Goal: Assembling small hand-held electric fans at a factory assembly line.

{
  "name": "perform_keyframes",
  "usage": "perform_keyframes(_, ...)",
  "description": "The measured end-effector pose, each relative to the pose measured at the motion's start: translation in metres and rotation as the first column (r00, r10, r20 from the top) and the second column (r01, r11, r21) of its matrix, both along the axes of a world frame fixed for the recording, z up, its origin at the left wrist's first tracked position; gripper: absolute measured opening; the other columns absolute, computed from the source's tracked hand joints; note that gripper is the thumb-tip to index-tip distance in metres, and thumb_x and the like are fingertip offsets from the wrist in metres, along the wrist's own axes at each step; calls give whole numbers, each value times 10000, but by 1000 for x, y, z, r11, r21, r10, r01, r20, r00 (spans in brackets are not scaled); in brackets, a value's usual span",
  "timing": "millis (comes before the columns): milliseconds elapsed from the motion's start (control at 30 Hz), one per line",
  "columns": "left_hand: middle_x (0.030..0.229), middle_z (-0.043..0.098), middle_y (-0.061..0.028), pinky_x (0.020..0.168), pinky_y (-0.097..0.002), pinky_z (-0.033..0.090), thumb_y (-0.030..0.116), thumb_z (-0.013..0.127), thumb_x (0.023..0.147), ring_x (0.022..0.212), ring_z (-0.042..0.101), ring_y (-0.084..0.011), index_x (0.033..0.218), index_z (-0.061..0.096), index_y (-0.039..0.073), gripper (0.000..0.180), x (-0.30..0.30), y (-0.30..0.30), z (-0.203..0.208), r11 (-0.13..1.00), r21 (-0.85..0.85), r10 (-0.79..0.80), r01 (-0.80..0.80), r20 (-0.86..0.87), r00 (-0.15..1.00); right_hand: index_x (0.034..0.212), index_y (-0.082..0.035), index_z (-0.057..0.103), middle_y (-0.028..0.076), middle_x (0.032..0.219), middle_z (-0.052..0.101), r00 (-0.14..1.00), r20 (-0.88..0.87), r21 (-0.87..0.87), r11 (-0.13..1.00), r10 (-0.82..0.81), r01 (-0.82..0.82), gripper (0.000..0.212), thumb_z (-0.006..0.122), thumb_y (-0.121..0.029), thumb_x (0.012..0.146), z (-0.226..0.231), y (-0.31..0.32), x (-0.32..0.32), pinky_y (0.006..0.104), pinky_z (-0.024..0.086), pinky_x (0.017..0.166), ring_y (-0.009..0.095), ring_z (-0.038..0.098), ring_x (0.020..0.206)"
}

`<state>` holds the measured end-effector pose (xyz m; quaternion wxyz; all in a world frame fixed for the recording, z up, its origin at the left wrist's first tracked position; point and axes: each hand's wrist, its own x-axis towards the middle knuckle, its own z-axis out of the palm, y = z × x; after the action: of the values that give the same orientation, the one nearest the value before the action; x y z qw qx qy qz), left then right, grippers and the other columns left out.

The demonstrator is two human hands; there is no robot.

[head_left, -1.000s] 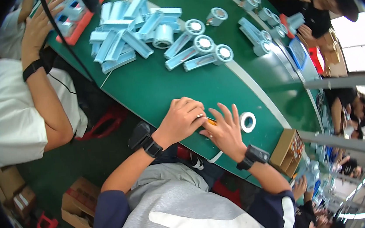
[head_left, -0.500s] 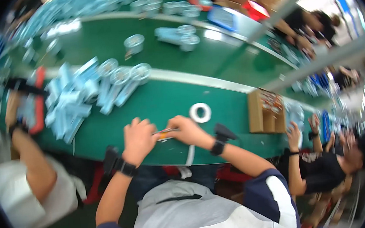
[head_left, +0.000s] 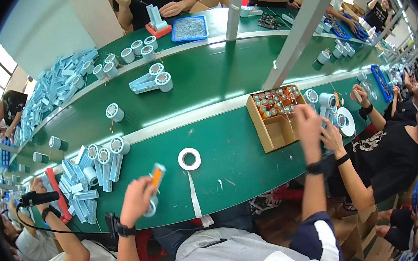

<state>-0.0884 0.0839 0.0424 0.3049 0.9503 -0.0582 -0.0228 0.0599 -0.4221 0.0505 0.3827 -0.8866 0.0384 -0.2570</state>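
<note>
My left hand (head_left: 137, 200) is closed around a light-blue fan handle piece (head_left: 158, 171) with an orange battery cell showing at its end. A pale round part (head_left: 151, 206), like a fan head, shows just under this hand. Raised beside the open cardboard box (head_left: 276, 138), my right hand (head_left: 307, 121) has its fingers drawn together; motion blurs them, and anything between them is hidden. Orange battery cells (head_left: 271, 102) with wires fill the box's far part. A white tape roll (head_left: 189, 158) lies between my hands, its strip (head_left: 194, 195) running to the table's near edge.
Light-blue fan housings (head_left: 79, 185) and fan heads (head_left: 104, 155) are heaped at left beside a red holder (head_left: 58, 195). More fan parts stand on the green belt (head_left: 204, 80) beyond. A co-worker's hand (head_left: 331, 136) is close to my right hand. A metal post (head_left: 304, 25) rises beyond the box.
My hands were together over the table with an orange battery cell between them. Now they are apart: the left has moved left, the right toward the cardboard box. The view has shifted.
</note>
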Motion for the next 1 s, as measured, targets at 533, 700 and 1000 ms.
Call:
perform_keyframes(533,1040,639,-179,829,-419,478,211,664,906,994,606,-306,1097,626,-12,296,195,-84,-34,889,-276,451,-365,389,803,955,-25,653,213,931,666,911,-247,-469,864,-329,185,187,674,-190,871,-41,-89,-2,478,527,768,409,646,883)
perform_keyframes(700,1255,592,-268,1095,-439,389,403,756,822,1232,554,-359,1295,527,-33,683,105,-287,-18,948,-87,-237,305,445,863,856,-10,609,221,842,658,882,-437,-485,872,-179,-63,141,637,-147,869,-51,-78,-27,507,527,733,424,650,854)
perform_keyframes(1000,654,628,-32,637,-385,505,311,648,917,686,685,-214,795,549,93,269,80,-333,-27,577,412,-813,705,371,449,1141,-19,654,132,1133,686,931,-232,760,545,-283,355,303,540,-271,1019,-59,-13,-179,452,526,879,317,646,1012)
